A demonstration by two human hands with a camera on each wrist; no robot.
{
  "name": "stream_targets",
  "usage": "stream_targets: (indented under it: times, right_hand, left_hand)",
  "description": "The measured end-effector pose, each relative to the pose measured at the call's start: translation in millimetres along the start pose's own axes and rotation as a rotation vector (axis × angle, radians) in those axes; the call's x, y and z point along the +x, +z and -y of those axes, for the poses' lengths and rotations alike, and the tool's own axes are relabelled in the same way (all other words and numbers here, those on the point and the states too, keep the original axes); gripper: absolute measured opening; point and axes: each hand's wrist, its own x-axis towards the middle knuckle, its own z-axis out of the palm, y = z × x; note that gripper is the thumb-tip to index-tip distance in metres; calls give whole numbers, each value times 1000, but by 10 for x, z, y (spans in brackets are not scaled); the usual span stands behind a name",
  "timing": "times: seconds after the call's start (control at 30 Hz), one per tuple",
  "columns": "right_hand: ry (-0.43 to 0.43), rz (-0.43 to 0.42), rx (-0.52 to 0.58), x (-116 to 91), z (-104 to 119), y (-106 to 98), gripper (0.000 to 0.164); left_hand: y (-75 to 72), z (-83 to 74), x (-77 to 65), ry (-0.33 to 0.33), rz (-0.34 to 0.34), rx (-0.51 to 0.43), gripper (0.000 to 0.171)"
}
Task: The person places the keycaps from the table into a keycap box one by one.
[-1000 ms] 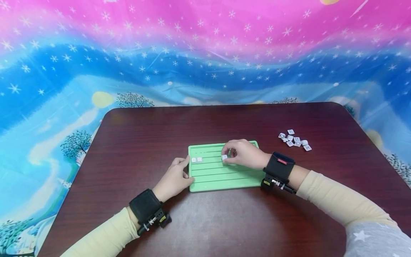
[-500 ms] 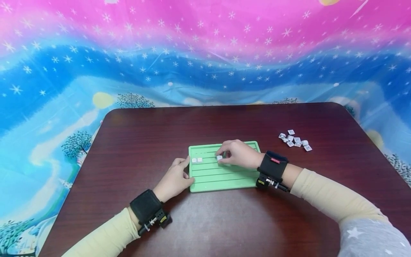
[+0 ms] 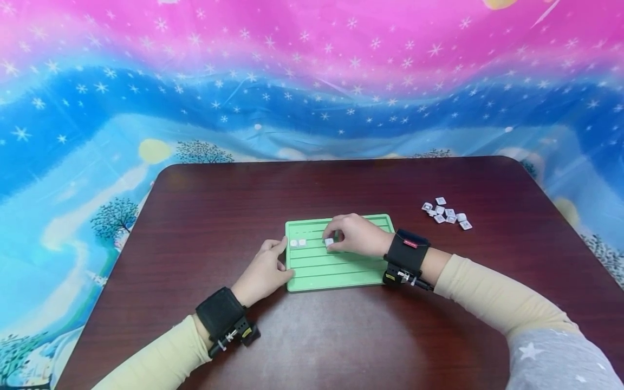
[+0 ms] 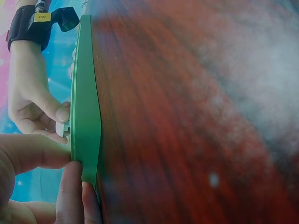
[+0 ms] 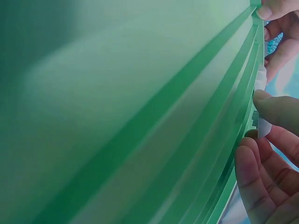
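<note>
A light-green ridged tray lies on the table. My left hand grips its left edge, thumb near the front corner and fingers farther back. My right hand pinches a small white keycap between thumb and fingers, at one of the upper ridges near the tray's middle. Two more white keycaps sit side by side on the same row at the left end. In the right wrist view the held keycap shows side-on against the ridges, partly covered by the thumb.
Several loose white keycaps lie in a scattered pile on the dark brown table, beyond the tray to the right. A pink and blue patterned cloth hangs behind the table.
My right hand has slid leftward along the row with the keycap, closer to the two keycaps at the left end. My left hand and the tray have stayed in place.
</note>
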Motion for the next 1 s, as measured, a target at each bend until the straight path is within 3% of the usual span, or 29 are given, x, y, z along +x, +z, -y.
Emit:
stream_targets:
  times: [0.37, 0.6, 1.0]
  right_hand:
    - [10, 49, -16, 143, 100, -77, 15]
    - [13, 70, -40, 223, 165, -64, 23]
    - [-10, 105, -119, 327, 242, -20, 16]
  left_hand:
    - [-5, 4, 3, -3, 3, 4, 79]
    - [-9, 4, 1, 10, 12, -7, 78]
    - [-13, -5, 13, -3, 13, -12, 79]
